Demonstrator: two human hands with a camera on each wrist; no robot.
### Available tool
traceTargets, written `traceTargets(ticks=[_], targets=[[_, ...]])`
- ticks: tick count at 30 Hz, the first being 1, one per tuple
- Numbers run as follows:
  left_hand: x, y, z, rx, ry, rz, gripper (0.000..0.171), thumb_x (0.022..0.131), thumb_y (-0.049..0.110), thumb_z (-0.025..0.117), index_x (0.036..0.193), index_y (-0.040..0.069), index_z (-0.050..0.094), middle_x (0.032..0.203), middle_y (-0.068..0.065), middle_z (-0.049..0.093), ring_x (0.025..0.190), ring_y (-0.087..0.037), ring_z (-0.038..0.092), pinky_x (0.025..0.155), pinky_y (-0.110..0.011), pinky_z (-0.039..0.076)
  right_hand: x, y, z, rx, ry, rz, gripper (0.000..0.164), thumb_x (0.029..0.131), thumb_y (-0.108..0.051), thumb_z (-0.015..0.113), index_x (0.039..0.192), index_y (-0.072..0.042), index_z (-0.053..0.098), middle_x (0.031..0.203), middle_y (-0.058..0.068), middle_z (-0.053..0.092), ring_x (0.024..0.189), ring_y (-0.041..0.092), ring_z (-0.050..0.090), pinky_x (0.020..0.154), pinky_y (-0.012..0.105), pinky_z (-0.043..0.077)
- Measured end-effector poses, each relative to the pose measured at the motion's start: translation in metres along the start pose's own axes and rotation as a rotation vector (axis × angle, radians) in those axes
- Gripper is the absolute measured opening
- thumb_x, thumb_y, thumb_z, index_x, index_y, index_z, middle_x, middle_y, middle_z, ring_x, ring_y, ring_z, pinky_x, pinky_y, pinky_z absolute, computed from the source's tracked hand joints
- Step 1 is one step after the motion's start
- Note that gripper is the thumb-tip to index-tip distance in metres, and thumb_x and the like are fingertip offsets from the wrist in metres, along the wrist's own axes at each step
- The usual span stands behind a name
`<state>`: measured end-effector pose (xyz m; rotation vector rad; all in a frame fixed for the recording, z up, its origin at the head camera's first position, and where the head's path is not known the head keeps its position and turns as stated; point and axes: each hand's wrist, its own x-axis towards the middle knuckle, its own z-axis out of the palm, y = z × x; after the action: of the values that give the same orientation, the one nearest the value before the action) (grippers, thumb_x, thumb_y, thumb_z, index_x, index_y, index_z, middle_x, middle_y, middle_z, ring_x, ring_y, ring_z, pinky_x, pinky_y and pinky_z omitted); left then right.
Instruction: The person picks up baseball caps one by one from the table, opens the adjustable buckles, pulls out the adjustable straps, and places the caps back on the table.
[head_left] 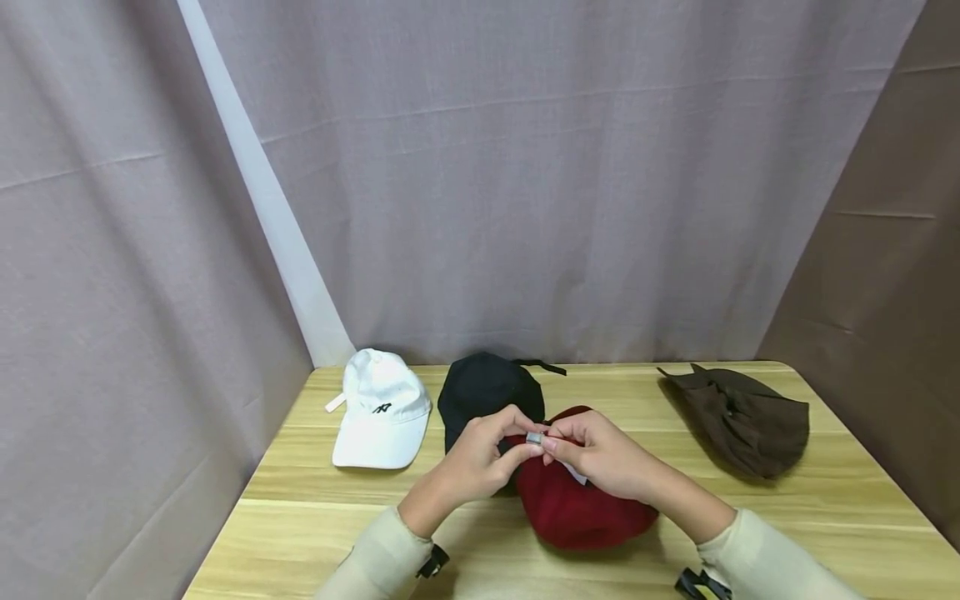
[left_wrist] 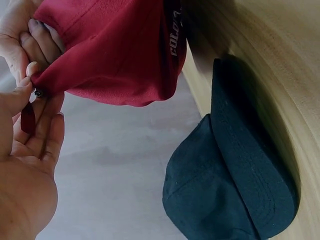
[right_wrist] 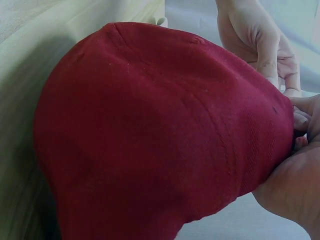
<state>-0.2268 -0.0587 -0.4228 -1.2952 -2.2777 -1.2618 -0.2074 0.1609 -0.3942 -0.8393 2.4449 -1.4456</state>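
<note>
A dark red baseball cap (head_left: 588,508) is held up over the table by its back edge, its crown toward me. My left hand (head_left: 483,457) pinches the silver buckle (head_left: 534,437) of its strap between thumb and forefinger. A loose red strap end (left_wrist: 28,119) dangles beside the fingers in the left wrist view. Close against it, my right hand (head_left: 603,460) pinches the cap's strap and back edge, other fingers curled inside the opening. A white label (head_left: 575,473) shows inside the cap. In the right wrist view, the crown covers much of the fingers.
A black cap (head_left: 487,387) with a trailing strap (head_left: 542,365) stands just behind the red cap, partly hidden by my left hand. On the left lies a white cap (head_left: 382,408); a dark brown hat (head_left: 742,421) lies right. Grey curtains (head_left: 525,183) border the wooden table (head_left: 300,517).
</note>
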Motion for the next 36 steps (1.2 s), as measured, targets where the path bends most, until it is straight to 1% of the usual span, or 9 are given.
traceTargets(ticks=[4, 9, 11, 16, 20, 24, 28, 31, 36], targets=[[-0.001, -0.002, 0.001, 0.001, -0.005, 0.013, 0.019, 0.095, 0.016, 0.067, 0.11, 0.007, 0.059, 0.117, -0.003, 0.075, 0.105, -0.015, 0.073, 0.089, -0.021, 0.055, -0.001, 0.001, 0.0, 0.017, -0.007, -0.002, 0.027, 0.101, -0.021, 0.057, 0.084, -0.005, 0.069, 0.071, 0.01, 0.061, 0.054, 0.001, 0.04, 0.049, 0.021, 0.036], [-0.001, -0.003, 0.002, 0.008, -0.011, 0.049, 0.018, 0.096, 0.018, 0.065, 0.11, 0.009, 0.058, 0.118, -0.002, 0.075, 0.105, -0.01, 0.072, 0.088, -0.02, 0.055, -0.005, -0.001, 0.0, 0.034, -0.015, 0.001, 0.027, 0.102, -0.021, 0.056, 0.086, -0.003, 0.07, 0.058, -0.001, 0.051, 0.05, 0.0, 0.039, 0.046, 0.02, 0.035], [0.0, -0.003, 0.002, 0.005, -0.014, 0.057, 0.017, 0.097, 0.019, 0.065, 0.11, 0.01, 0.058, 0.118, -0.002, 0.074, 0.105, -0.008, 0.071, 0.088, -0.019, 0.055, -0.007, -0.001, -0.001, 0.03, -0.011, -0.003, 0.027, 0.102, -0.021, 0.055, 0.087, -0.003, 0.07, 0.057, -0.003, 0.05, 0.049, 0.0, 0.04, 0.045, 0.02, 0.036], [0.0, -0.003, 0.002, -0.002, -0.009, 0.066, 0.017, 0.096, 0.017, 0.065, 0.11, 0.01, 0.059, 0.118, -0.003, 0.075, 0.103, -0.006, 0.071, 0.086, -0.019, 0.056, -0.01, -0.002, -0.001, 0.038, -0.016, -0.002, 0.027, 0.103, -0.02, 0.054, 0.09, -0.003, 0.07, 0.058, -0.001, 0.049, 0.049, 0.0, 0.04, 0.045, 0.02, 0.037], [-0.002, -0.003, 0.002, -0.007, -0.004, 0.064, 0.017, 0.096, 0.017, 0.066, 0.11, 0.009, 0.059, 0.117, -0.003, 0.075, 0.103, -0.007, 0.072, 0.086, -0.02, 0.056, -0.012, -0.002, -0.001, 0.066, -0.048, 0.01, 0.027, 0.104, -0.018, 0.05, 0.093, -0.002, 0.069, 0.057, -0.005, 0.046, 0.047, 0.0, 0.038, 0.044, 0.019, 0.036], [-0.002, -0.003, 0.002, -0.03, 0.004, 0.056, 0.016, 0.096, 0.018, 0.066, 0.11, 0.011, 0.06, 0.117, -0.001, 0.075, 0.104, -0.007, 0.071, 0.087, -0.022, 0.056, -0.012, -0.001, -0.003, 0.079, -0.082, -0.009, 0.027, 0.105, -0.016, 0.048, 0.095, 0.0, 0.068, 0.057, -0.006, 0.044, 0.047, 0.0, 0.038, 0.043, 0.019, 0.036], [-0.001, -0.003, 0.002, -0.052, 0.015, 0.058, 0.017, 0.096, 0.02, 0.066, 0.109, 0.012, 0.061, 0.117, -0.001, 0.075, 0.103, -0.007, 0.072, 0.086, -0.023, 0.057, -0.013, 0.0, -0.007, 0.083, -0.132, -0.056, 0.025, 0.105, -0.014, 0.046, 0.099, 0.002, 0.065, 0.055, 0.005, 0.044, 0.047, 0.0, 0.04, 0.042, 0.02, 0.037], [-0.001, -0.003, 0.003, -0.062, 0.017, 0.066, 0.017, 0.095, 0.02, 0.067, 0.11, 0.013, 0.062, 0.116, -0.001, 0.075, 0.099, -0.006, 0.072, 0.084, -0.023, 0.057, -0.015, 0.0, -0.01, 0.087, -0.173, -0.074, 0.024, 0.106, -0.014, 0.045, 0.101, 0.002, 0.063, 0.056, 0.008, 0.045, 0.047, 0.0, 0.041, 0.042, 0.021, 0.038], [0.0, -0.003, 0.005, -0.068, 0.006, 0.09, 0.018, 0.096, 0.02, 0.066, 0.111, 0.013, 0.062, 0.114, -0.001, 0.076, 0.095, -0.004, 0.072, 0.081, -0.023, 0.058, -0.019, 0.001, -0.013, 0.102, -0.205, -0.053, 0.024, 0.106, -0.015, 0.044, 0.106, 0.001, 0.063, 0.059, -0.002, 0.046, 0.048, -0.001, 0.042, 0.043, 0.02, 0.039]])
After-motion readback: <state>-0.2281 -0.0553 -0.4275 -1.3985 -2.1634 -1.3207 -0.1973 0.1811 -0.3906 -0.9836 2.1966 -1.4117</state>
